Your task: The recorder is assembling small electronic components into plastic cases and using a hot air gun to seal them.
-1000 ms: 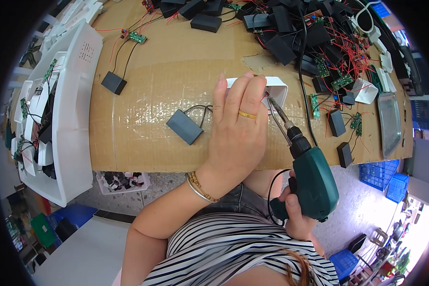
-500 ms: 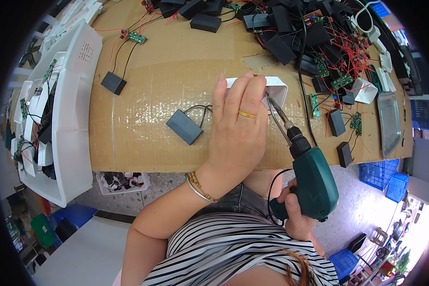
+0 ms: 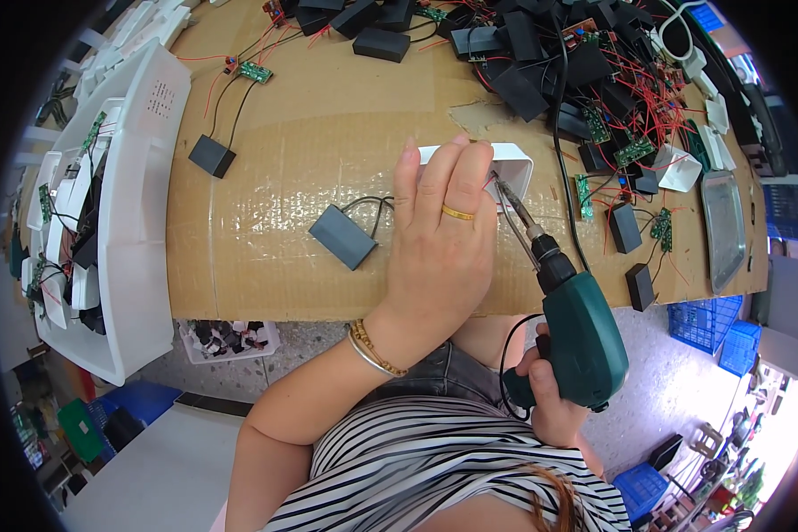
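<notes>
My left hand (image 3: 443, 239) is closed over a white plastic case (image 3: 512, 152), pressing it against the cardboard. The fingers and back of the hand cover most of the case. My right hand (image 3: 554, 403) is wrapped round the grip of a dark green soldering gun (image 3: 585, 337). The gun's thin metal tip, with a slim tube beside it, points into the case near my left fingers. What the tip touches there is hidden. Left of my left hand lies a black rectangular block (image 3: 343, 237), its black wires running under the hand.
Cardboard (image 3: 266, 204) covers the table. Heaped at the far right are black blocks (image 3: 520, 91), red wires and green circuit boards (image 3: 634, 152). A white bin (image 3: 137, 213) of parts stands at left, a clear tray (image 3: 724, 230) at right. The gun's black cord (image 3: 563, 115) crosses the cardboard.
The soldering gun and the white case have shifted very slightly left. Both hands keep their grip.
</notes>
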### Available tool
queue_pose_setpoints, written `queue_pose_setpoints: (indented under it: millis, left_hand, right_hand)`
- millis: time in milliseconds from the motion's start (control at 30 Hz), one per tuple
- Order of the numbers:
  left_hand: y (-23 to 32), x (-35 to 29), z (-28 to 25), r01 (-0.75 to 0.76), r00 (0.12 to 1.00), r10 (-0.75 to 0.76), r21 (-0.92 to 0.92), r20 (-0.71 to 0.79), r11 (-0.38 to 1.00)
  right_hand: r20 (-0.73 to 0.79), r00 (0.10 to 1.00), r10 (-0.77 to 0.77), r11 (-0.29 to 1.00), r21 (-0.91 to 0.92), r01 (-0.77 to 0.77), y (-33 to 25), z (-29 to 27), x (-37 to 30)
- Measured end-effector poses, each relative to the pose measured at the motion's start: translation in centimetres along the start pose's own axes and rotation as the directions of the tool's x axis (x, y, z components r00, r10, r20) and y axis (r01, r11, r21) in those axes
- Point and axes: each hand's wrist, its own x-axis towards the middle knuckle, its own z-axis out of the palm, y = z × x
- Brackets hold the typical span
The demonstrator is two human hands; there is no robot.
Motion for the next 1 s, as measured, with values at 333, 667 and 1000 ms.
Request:
queue_pose_setpoints:
  millis: [333,667,1000]
  left_hand:
    - [0.0,0.0,0.0,0.000,1.000,0.000,0.012,0.031,1.000]
    - [0.1,0.0,-0.1,-0.004,0.999,0.003,0.017,0.042,1.000]
    - [0.9,0.6,-0.8,0.062,0.998,-0.060,-0.053,0.032,0.997]
  right_hand:
    - [-0.030,0.999,-0.020,0.994,0.107,0.023,-0.2,-0.1,-0.4]
    - [-0.040,0.995,-0.094,0.994,0.055,0.096,-0.2,-0.4,-0.9]
    - [-0.111,0.994,-0.020,0.999,0.022,0.022,-1.3,-0.4,-1.4]
